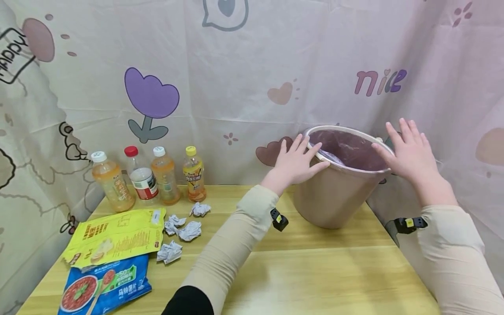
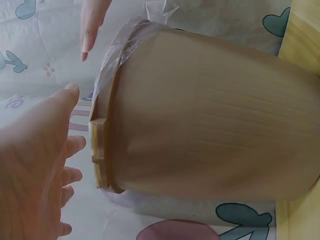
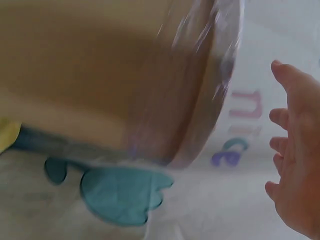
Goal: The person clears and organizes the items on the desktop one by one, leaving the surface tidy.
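A beige-brown trash can (image 1: 330, 201) stands upright at the back right of the table, lined with a clear plastic bag (image 2: 112, 57) folded over its rim. On its left side, my left hand (image 1: 295, 162) is spread with straight fingers close to the rim; the left wrist view shows a gap between them. My right hand (image 1: 409, 153) is raised at the rim's right side, fingers spread and holding nothing. In the right wrist view, that hand (image 3: 297, 145) is apart from the bagged rim.
Several plastic bottles (image 1: 167, 177) stand at the back left. Before them lie several crumpled paper balls (image 1: 190, 231), a yellow snack bag (image 1: 118, 236) and a blue snack bag (image 1: 114, 284) partly beneath it. A printed curtain (image 1: 236, 78) hangs behind the wooden table (image 1: 315, 271).
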